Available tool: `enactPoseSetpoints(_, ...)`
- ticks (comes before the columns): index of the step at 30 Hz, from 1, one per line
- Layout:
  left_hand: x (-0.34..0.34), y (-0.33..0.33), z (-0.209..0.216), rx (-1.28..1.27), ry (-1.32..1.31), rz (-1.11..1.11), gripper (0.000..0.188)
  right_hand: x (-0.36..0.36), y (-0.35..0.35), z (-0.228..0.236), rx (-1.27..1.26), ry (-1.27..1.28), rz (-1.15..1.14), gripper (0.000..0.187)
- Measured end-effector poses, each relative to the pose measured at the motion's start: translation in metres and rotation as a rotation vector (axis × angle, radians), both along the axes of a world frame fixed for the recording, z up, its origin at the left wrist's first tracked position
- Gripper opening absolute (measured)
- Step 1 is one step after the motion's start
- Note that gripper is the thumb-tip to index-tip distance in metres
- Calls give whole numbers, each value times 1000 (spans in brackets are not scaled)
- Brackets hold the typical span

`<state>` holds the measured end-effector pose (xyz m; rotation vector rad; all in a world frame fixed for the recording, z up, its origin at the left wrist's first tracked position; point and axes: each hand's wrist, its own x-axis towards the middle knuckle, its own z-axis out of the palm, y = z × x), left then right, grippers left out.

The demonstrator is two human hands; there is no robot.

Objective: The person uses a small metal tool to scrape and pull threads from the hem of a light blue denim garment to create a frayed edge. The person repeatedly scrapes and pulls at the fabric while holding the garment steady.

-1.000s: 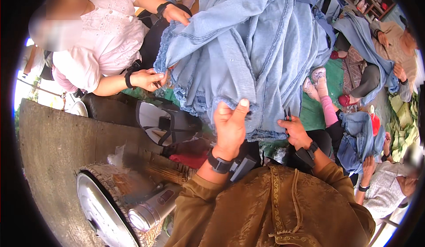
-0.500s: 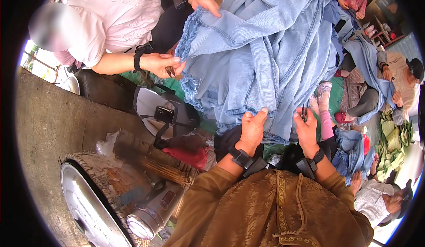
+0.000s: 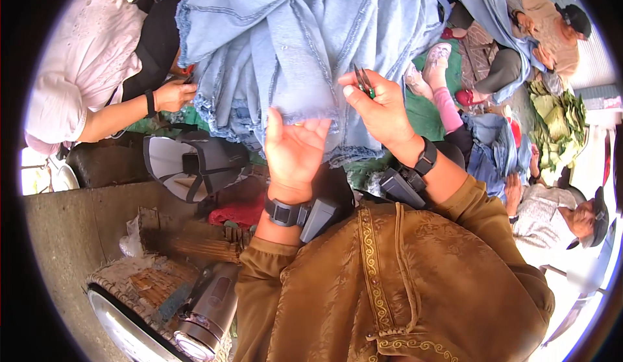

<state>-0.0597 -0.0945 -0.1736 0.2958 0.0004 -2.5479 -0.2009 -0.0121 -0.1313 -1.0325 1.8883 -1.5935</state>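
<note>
A pile of light blue denim garments (image 3: pixel 363 31) with frayed hems lies in front of me. My left hand (image 3: pixel 293 157) is palm up beneath the hem of one denim piece (image 3: pixel 295 93), thumb apart and fingers stretched out; the fingertips are partly hidden by cloth. My right hand (image 3: pixel 383 106) is closed around small dark thread snips (image 3: pixel 364 82), whose blades point up just right of that piece. Across the pile on the left, a co-worker in a white top has one hand (image 3: pixel 175 95) beside the denim and another on its upper edge.
A grey and black bag (image 3: pixel 195 164) lies at left, near a red cloth (image 3: pixel 239 211). A metal flask (image 3: pixel 207 310) and a round metal lid (image 3: pixel 126 326) are at lower left. At right are other seated people, denim (image 3: pixel 490 144) and a heap of green leaves (image 3: pixel 555 119).
My left hand has turned from a pinch on the hem to palm up under it. My right hand has lifted the snips beside the cloth. The view has shifted right.
</note>
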Motion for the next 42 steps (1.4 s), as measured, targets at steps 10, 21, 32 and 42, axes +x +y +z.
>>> enactPoseSetpoints(10,-25,29,21,-288,-228,45,54,0,10,-6,-80,638,-48,30)
enactPoseSetpoints(21,-18,16,16,-398,-295,109,8,-7,12,9,-333,342,109,26)
enactPoseSetpoints(32,-21,19,26,-757,-563,252,15,-9,4,0,-156,-29,235,8)
enactPoseSetpoints(42,-21,20,16,-492,-367,165,11,-12,33,23,-85,-563,229,13)
